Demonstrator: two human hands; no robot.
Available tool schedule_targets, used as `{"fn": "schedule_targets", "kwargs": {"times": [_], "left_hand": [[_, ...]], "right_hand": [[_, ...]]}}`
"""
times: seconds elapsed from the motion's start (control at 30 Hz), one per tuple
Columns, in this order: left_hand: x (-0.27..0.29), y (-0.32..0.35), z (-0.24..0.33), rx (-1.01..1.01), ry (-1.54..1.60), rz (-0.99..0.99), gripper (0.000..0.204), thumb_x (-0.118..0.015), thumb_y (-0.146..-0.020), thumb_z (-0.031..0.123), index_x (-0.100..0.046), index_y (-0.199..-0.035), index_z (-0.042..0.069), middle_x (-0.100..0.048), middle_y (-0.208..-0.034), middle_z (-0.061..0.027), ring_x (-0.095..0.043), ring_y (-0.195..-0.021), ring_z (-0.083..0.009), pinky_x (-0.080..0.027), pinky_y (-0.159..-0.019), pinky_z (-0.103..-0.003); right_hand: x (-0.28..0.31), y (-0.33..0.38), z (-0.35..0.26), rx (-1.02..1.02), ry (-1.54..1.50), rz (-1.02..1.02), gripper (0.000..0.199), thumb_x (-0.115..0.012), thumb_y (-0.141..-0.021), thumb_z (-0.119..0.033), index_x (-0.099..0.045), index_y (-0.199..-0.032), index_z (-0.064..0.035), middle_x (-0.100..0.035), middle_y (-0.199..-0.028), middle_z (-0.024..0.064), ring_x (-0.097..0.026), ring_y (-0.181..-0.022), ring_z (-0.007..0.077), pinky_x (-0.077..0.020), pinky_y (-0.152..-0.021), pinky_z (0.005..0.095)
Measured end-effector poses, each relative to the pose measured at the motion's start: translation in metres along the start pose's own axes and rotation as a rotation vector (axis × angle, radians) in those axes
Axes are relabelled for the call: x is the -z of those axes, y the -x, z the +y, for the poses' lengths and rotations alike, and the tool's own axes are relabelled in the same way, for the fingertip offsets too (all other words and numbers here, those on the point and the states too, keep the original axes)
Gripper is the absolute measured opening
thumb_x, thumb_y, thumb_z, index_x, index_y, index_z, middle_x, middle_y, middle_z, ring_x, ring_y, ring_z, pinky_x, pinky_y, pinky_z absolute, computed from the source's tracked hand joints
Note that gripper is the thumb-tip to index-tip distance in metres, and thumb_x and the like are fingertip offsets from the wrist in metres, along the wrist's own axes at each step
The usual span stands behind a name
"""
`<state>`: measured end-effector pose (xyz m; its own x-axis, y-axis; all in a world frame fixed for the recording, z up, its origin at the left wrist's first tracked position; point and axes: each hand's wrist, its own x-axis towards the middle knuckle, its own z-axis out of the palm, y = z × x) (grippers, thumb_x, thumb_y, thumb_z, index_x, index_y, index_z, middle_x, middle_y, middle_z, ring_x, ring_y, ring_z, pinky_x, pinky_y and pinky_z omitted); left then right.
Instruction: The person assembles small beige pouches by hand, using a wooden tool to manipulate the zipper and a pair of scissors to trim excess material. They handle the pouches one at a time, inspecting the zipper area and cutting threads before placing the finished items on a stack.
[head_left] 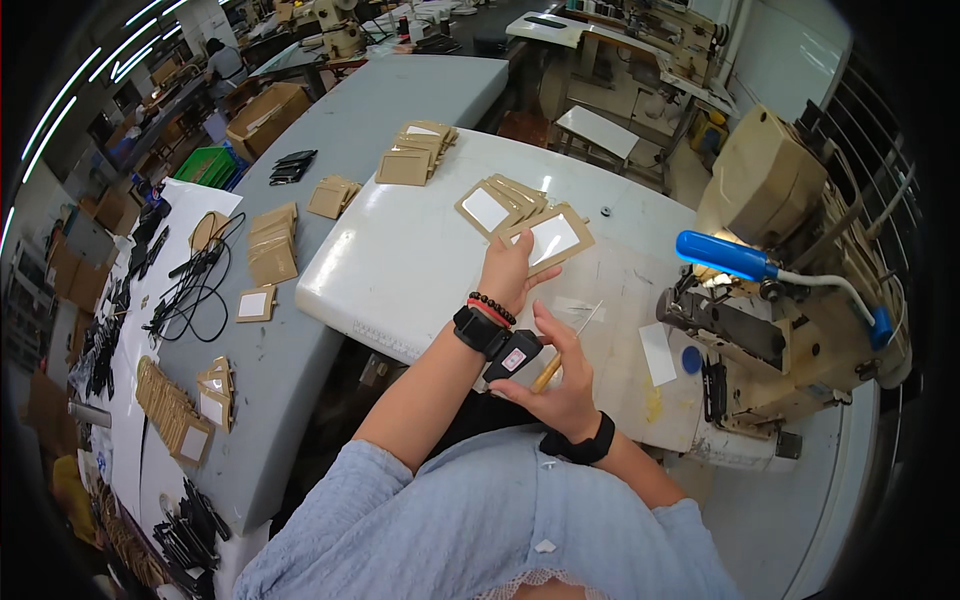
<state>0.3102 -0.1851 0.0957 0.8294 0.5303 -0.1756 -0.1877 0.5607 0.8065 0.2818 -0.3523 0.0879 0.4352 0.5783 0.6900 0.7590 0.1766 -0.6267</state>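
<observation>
My left hand [512, 270] grips a tan card holder [563, 240] with a white window by its near edge, thumb on top. Just beyond it, several like card holders [487, 207] lie fanned out on the white machine table. My right hand [568, 385] is close to my left wrist, thumb and index finger spread around a black box-shaped device [515, 355] strapped there; I cannot tell if they touch it. A wooden-handled awl [547, 373] lies in that right hand, its thin metal point slanting away to the right. The lower right fingers are partly hidden.
A sewing machine [770, 210] with a blue-shaded lamp [725, 255] stands on the right. A white paper strip [657, 354] and blue disc [692, 360] lie near it. Leftward, a grey table [330, 150] bears card holder stacks [272, 243] and black cables [205, 275].
</observation>
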Motion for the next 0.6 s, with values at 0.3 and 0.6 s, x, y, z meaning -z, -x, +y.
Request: {"fn": "schedule_targets", "kwargs": {"times": [0.3,0.6], "left_hand": [[-0.02,-0.007,-0.007,-0.338,-0.08,0.272,0.032,-0.048,-0.099,0.019,-0.039,-0.121,-0.003,-0.052,-0.115,-0.0191,-0.065,-0.09,-0.0273,-0.063,-0.062,-0.035],[-0.014,-0.003,-0.01,-0.88,-0.654,0.338,0.028,-0.05,-0.098,0.019,-0.042,-0.117,0.001,-0.064,-0.086,-0.0243,-0.066,-0.07,-0.0364,-0.053,-0.055,-0.042]], "right_hand": [[-0.01,0.007,0.011,-0.456,-0.407,0.028,0.074,-0.078,-0.078,-0.011,-0.037,-0.138,0.0053,-0.062,-0.118,0.0213,-0.065,-0.098,0.0188,-0.0525,-0.086,0.0298],[-0.009,0.005,0.01,-0.677,-0.591,-0.002,0.076,-0.072,-0.083,-0.006,-0.028,-0.142,0.0117,-0.067,-0.105,0.0147,-0.064,-0.088,0.0122,-0.0527,-0.077,0.0242]]}}
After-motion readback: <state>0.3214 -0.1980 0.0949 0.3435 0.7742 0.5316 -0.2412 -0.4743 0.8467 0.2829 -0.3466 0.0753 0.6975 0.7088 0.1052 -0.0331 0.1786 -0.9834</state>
